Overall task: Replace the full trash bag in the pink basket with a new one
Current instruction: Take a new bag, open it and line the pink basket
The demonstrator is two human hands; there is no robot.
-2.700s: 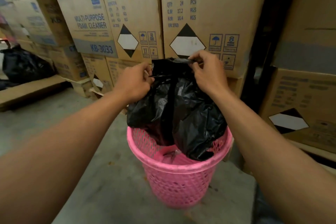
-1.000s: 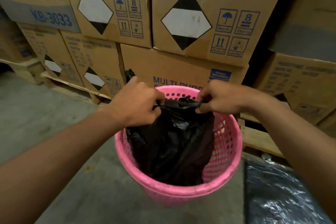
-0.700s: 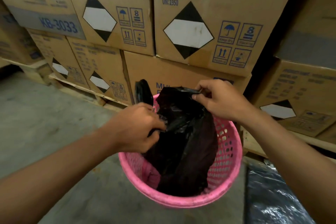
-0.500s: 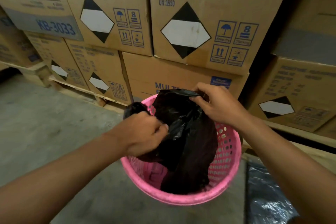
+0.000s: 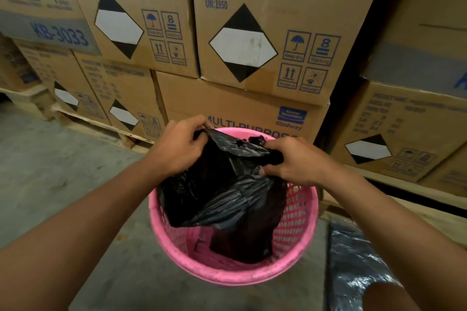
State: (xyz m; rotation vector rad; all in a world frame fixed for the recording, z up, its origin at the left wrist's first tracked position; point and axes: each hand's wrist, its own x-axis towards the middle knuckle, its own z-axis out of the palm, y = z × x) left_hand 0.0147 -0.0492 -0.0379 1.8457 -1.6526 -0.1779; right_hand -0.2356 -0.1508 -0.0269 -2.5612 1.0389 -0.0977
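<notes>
Trash bag (image 5: 222,184): thin, limp black film, light, hanging from both hands into the pink basket (image 5: 300,212) below the fingers. Left hand (image 5: 177,149) and right hand (image 5: 293,161) fingers are closed, pinching its top edge; best hold is the mouth hem.

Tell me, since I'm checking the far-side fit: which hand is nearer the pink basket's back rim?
Left. The left hand pinches the black bag right beside the pink basket's back rim; the right hand grips the bag further forward, over the right side.

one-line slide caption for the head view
Both hands, left hand and right hand, grip a black bag above the pink basket.
</notes>
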